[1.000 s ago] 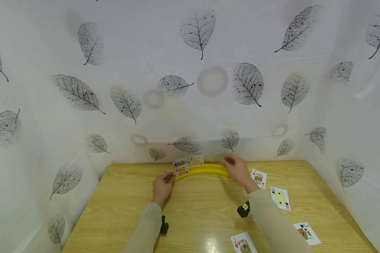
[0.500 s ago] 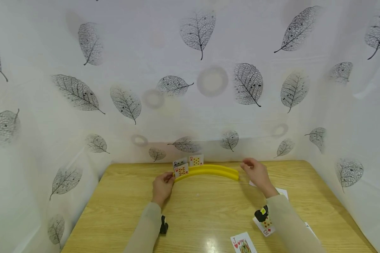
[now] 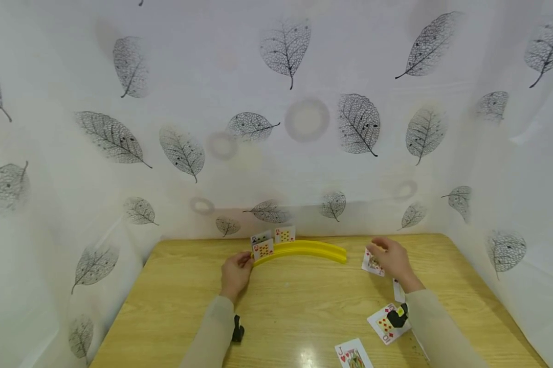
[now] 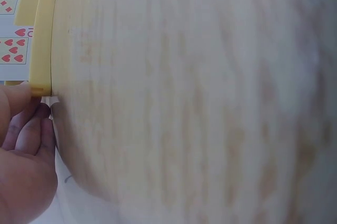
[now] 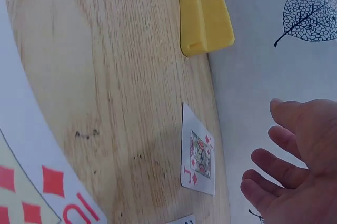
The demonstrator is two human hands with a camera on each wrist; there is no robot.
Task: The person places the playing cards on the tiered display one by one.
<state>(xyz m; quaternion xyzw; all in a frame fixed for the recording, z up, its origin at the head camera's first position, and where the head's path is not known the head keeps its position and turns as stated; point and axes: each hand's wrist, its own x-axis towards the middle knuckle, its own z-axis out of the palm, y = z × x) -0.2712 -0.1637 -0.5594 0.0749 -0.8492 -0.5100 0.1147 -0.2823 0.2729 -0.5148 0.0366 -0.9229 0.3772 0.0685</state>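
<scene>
My left hand [image 3: 236,273] pinches the left end of a curved yellow card holder [image 3: 322,249]; in the left wrist view, the thumb lies against the holder's end [image 4: 41,79], with curled fingers beside it. Standing in the holder are a ten of hearts [image 3: 263,249], a black-suited card [image 3: 261,237] behind it and a diamonds card [image 3: 285,234]. Holding nothing, my right hand [image 3: 393,260] hovers over a jack of diamonds [image 3: 370,263] lying on the table. The right wrist view shows its fingers spread and loosely bent, apart from that jack.
A ten of diamonds [image 3: 384,324] and a jack of hearts [image 3: 353,354] lie face up on the wooden table [image 3: 285,301]. Another card [image 3: 398,290] is partly covered by the right forearm. A leaf-patterned white curtain [image 3: 276,168] hangs behind the table.
My right hand has moved right, from the holder's right end to above the jack of diamonds, uncovering the ten of diamonds on the table. My left hand has stayed at the holder's left end.
</scene>
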